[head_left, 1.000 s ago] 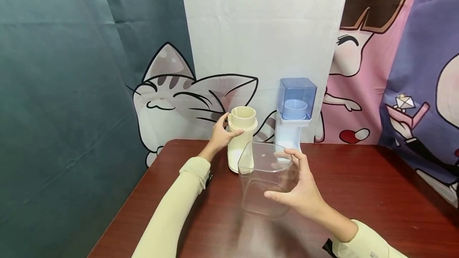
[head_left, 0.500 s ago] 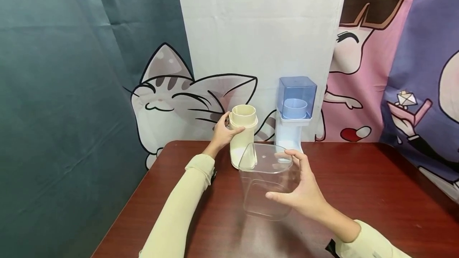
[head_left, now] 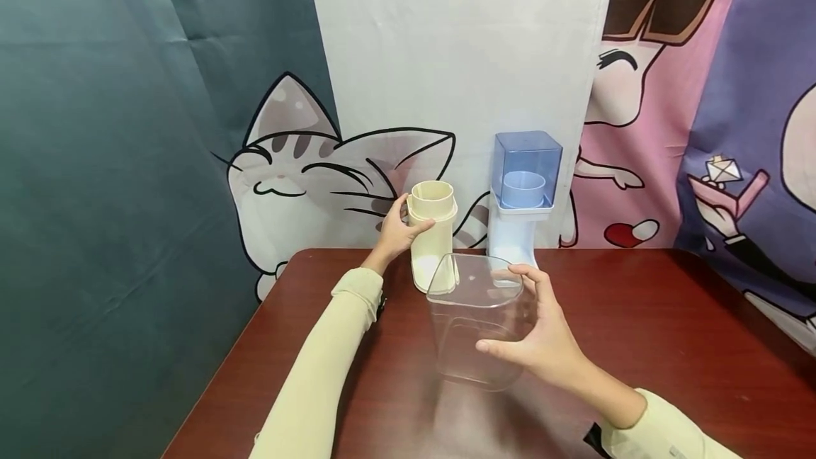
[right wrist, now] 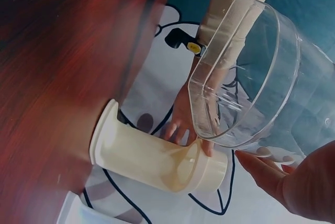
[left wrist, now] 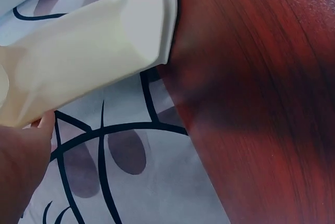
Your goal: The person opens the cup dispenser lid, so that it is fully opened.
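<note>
A cream cylindrical dispenser stand [head_left: 435,245] with a round open neck stands near the back of the table. My left hand [head_left: 394,237] grips its upper part from the left, thumb across the front just under the neck. In my right hand [head_left: 550,342] is a clear plastic container [head_left: 472,363], held from its right side above the table, nearer to me than the stand. Its wide rim faces up, and it overlaps the foot of the stand in the head view. The right wrist view shows the stand's neck [right wrist: 213,172] close to the container.
Right of the cream stand, another dispenser has a white stand [head_left: 510,236] and a transparent blue top [head_left: 528,151]. Both are on the dark red wooden table [head_left: 637,346]. Behind it hangs a printed cloth [head_left: 472,41] with cartoon figures.
The left hand has shifted the cream stand slightly back and to the right. The right hand and clear container have stayed almost where they were. The head view has turned a little.
</note>
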{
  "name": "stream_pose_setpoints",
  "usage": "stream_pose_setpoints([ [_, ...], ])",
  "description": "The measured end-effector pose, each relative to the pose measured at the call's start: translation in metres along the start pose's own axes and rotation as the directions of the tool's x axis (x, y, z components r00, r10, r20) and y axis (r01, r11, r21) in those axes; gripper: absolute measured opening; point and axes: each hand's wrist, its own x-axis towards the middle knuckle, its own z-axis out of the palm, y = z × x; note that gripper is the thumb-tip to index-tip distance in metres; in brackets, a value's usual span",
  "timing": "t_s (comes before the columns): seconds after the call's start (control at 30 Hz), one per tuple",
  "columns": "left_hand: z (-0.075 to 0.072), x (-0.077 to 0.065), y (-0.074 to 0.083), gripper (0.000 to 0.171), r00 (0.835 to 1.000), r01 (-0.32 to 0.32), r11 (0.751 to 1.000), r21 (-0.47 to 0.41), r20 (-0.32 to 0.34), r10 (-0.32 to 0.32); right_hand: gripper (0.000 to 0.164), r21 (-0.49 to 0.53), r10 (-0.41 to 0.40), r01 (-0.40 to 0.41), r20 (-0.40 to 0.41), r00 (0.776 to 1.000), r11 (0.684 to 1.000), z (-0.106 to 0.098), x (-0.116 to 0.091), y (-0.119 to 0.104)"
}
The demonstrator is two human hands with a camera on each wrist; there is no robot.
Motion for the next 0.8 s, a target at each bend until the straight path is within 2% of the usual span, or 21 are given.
stream_pose_setpoints([
  [0.2, -0.001, -0.001, 0.002, 0.095, 0.999, 0.030, 0.996, 0.079, 0.021, -0.031, 0.105, 0.014, 0.007, -0.007, 0.012, 1.000, 1.000, 0.000, -0.001, 0.002],
  [0.37, -0.005, -0.003, 0.005, 0.094, 1.000, 0.013, 0.987, 0.158, 0.014, -0.015, 0.104, -0.007, -0.002, 0.003, 0.014, 1.000, 1.000, 0.001, 0.000, 0.005],
  [0.57, -0.008, -0.006, 0.004, 0.088, 1.000, -0.013, 0.978, 0.206, 0.023, 0.009, 0.103, -0.044, 0.004, -0.004, -0.002, 1.000, 0.999, 0.002, 0.000, 0.012],
  [0.7, -0.009, -0.004, 0.007, 0.083, 0.999, -0.038, 0.974, 0.224, 0.013, 0.036, 0.104, -0.115, 0.061, -0.062, -0.016, 0.998, 0.991, 0.002, 0.004, 0.019],
  [0.8, -0.007, -0.003, 0.009, 0.082, 0.999, -0.040, 0.971, 0.234, 0.034, 0.033, 0.102, -0.154, 0.123, -0.123, -0.012, 0.992, 0.980, 0.001, 0.006, 0.027],
])
